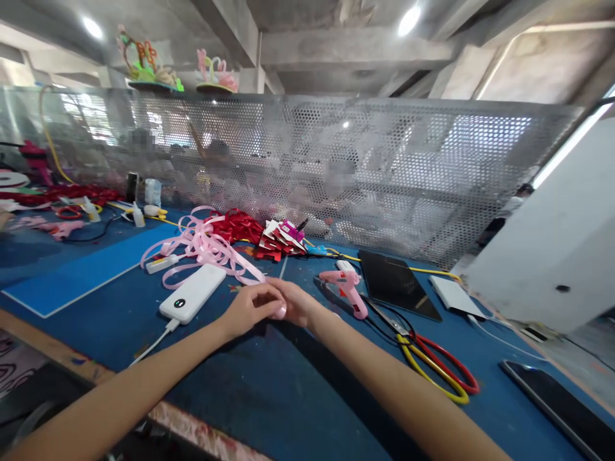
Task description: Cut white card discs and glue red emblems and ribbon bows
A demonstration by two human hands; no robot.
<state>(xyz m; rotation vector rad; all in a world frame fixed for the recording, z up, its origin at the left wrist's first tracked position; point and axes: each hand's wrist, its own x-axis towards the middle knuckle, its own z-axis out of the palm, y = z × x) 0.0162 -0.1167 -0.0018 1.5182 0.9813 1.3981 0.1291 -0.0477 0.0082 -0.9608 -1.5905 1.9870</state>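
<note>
My left hand (250, 310) and my right hand (294, 301) meet over the blue table, both closed on pink ribbon. A small rolled bit of it shows between the left fingertips. From there the pink ribbon (211, 240) runs back to a loose tangled heap behind my hands. To the left of my left hand lies a white power bank (195, 294) with a cable plugged in. Right of my right hand rests a pink glue gun (346, 288), and beside it are scissors (432, 365) with one red and one yellow handle. My fingers partly hide the held piece.
Red ribbon (237, 225) and a stack of red and white cards (278, 240) lie behind. On the right are a black panel (396, 282), a white power bank (454, 294) and a phone (562, 403). A perforated metal screen (307, 160) stands along the back.
</note>
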